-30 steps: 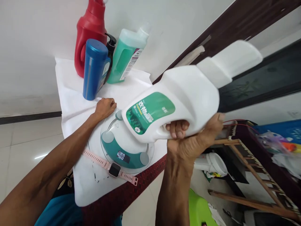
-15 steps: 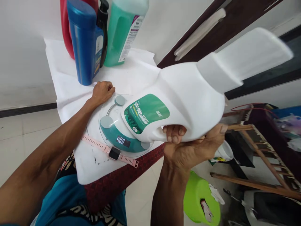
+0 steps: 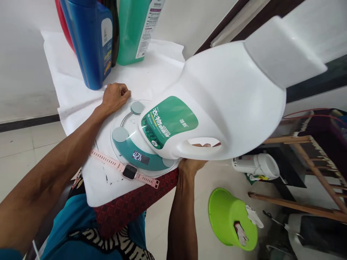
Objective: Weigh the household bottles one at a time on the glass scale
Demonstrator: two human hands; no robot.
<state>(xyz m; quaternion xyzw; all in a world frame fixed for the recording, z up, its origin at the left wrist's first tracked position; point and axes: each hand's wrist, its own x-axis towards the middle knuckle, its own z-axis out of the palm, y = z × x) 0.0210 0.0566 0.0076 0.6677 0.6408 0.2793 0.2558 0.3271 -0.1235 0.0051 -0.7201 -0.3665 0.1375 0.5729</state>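
Observation:
A large white laundry-liquid bottle (image 3: 230,94) with a green label stands on a round glass scale (image 3: 127,153), its handle on the right and its capped top toward the camera. The scale's lit display (image 3: 140,157) shows digits. My right hand (image 3: 191,165) is low behind the bottle's handle side; a few fingers show through the handle opening, the rest are hidden. My left hand (image 3: 115,96) rests closed on the white cloth (image 3: 159,77), left of the scale, with nothing visible in it. A pink-strapped smartwatch (image 3: 130,171) lies along the scale's near edge.
At the back of the cloth stand a blue bottle (image 3: 86,43), a green-liquid bottle (image 3: 132,32), a dark bottle (image 3: 115,36) and part of a red one (image 3: 64,25). On the floor to the right are a green tub (image 3: 221,216) and a white bucket (image 3: 261,166).
My right hand has slid down and back from the bottle's handle. The bottle looks larger as the view moves closer. The scale's digits have changed. My left hand stays closed on the cloth.

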